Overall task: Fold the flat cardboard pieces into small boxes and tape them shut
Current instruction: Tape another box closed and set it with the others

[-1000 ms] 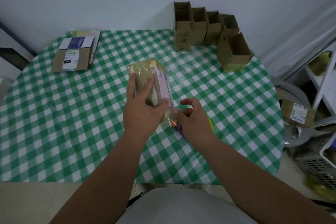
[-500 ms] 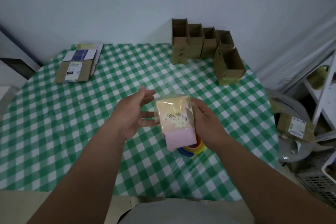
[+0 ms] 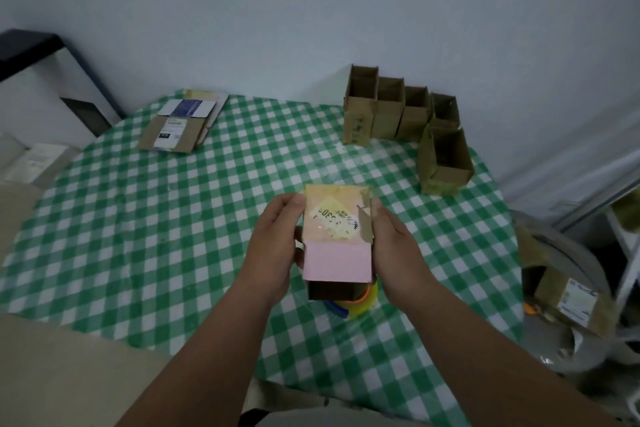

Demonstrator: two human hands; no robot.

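A small folded cardboard box (image 3: 337, 239) with a pink panel and a taped yellow label hangs over the middle of the table, its open end facing me. My left hand (image 3: 275, 246) grips its left side and my right hand (image 3: 391, 246) grips its right side. Under the box lies a tape roll (image 3: 356, 302) with yellow, orange and blue showing, mostly hidden. A stack of flat cardboard pieces (image 3: 180, 125) lies at the table's far left.
Several open-topped folded boxes (image 3: 391, 107) stand in a row at the far right, one more box (image 3: 445, 159) in front of them. The round table has a green checked cloth (image 3: 138, 218). A grey bin with cardboard (image 3: 568, 291) stands right of the table.
The box went from my left hand on the table to being held up between both hands, turned so its open end faces me. The view tilted upward.
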